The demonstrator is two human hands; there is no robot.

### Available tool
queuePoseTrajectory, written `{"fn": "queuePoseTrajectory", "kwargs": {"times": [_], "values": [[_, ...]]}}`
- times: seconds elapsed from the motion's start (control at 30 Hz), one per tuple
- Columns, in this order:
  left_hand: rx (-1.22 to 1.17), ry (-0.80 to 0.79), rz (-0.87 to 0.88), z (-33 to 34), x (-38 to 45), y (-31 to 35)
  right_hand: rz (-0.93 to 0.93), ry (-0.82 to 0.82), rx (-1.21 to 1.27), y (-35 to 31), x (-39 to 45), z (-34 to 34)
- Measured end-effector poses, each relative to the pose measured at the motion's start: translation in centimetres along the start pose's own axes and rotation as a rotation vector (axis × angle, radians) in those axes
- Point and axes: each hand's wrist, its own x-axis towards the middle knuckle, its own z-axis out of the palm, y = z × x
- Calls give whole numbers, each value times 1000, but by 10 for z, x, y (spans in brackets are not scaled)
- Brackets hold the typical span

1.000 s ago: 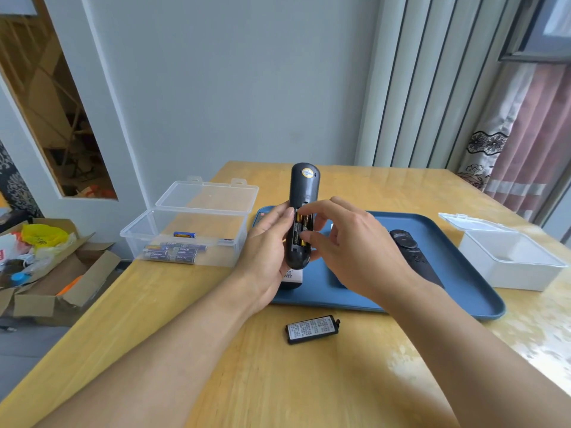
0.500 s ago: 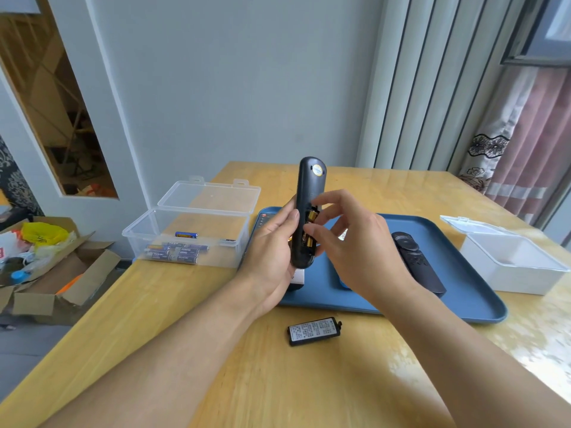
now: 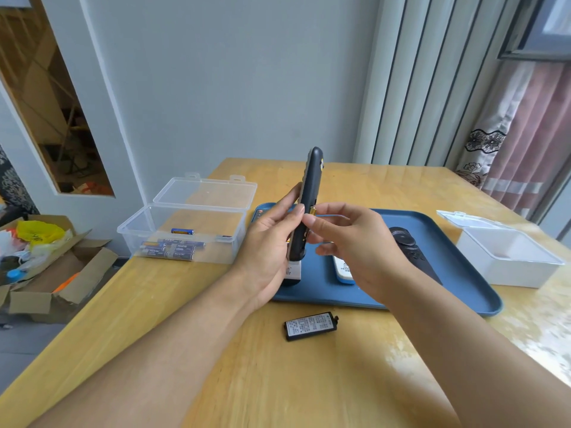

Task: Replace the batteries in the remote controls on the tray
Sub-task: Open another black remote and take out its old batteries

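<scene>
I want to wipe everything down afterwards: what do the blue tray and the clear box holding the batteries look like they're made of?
The blue rectangular tray looks like moulded plastic with a matte finish: even colour, rounded raised rim, only soft reflections. The clear lidded box with blue batteries inside seems to be thin, glossy, transparent plastic: the batteries show through its walls, and the hinged lid has moulded tabs.

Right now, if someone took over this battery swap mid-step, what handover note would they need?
Left hand grips the dark remote upright, compartment open. Right hand pinches a gold battery at the compartment edge, partly out.
Battery cover lies on the table before the blue tray. Fresh blue batteries sit in the clear box. A black remote and a white remote wait on the tray.
Done: cover off. Left: finish removal, reload, close, other remotes.
</scene>
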Motion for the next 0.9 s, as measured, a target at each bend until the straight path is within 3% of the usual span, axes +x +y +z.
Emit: {"fn": "queuePoseTrajectory", "kwargs": {"times": [0.13,0.27,0.33,0.4,0.5,0.57,0.7,0.9], "values": [[-31,57,-24,-1,0,0,57,-52,69,-5,2,-3],[-45,187,-108,-6,1,5,203,-59,390,-16,-3,-1],[-75,211,-147,-7,2,5,246,-73,417,-17,-5,0],[-111,206,-166,-6,1,7,149,-93,167,-13,-5,-1],[-147,160,-195,-4,-1,10,-272,-59,-623,-4,-6,-1],[-148,146,-215,-5,-2,11,-399,-30,-890,2,-6,2],[-147,152,-228,-4,-3,11,-433,17,-1035,0,-7,1],[-173,137,-251,-1,-6,15,-480,-13,-987,2,-4,-4]]}}
